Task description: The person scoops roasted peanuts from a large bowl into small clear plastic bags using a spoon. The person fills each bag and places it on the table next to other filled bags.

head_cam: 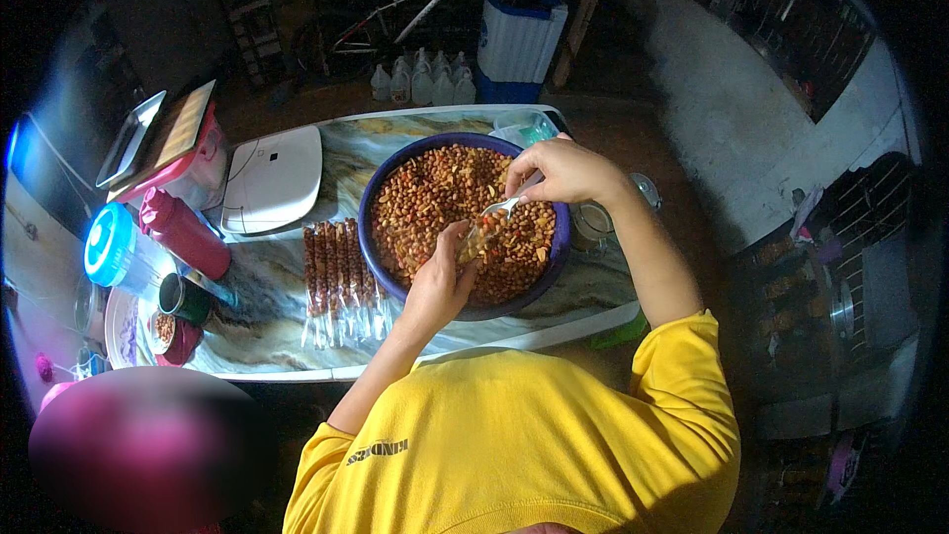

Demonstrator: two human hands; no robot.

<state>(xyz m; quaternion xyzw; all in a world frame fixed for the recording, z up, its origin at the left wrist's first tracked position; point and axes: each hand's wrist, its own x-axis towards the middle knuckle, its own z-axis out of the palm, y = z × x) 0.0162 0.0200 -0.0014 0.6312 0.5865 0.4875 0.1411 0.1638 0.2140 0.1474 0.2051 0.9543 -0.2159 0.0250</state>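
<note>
A large purple basin on the table holds a heap of peanuts mixed with red and yellowish bits. Over it my left hand holds a small clear plastic bag with some of the mix inside. My right hand grips a white plastic spoon, its bowl at the bag's mouth. Left of the basin, several narrow clear packs filled with peanuts lie side by side, their unfilled ends towards me.
The marbled table carries a white flat appliance, a red bottle, a blue-lidded container and a dark green cup. Behind the basin is a clear plastic tub; a glass mug stands to its right. A blurred area covers the lower left.
</note>
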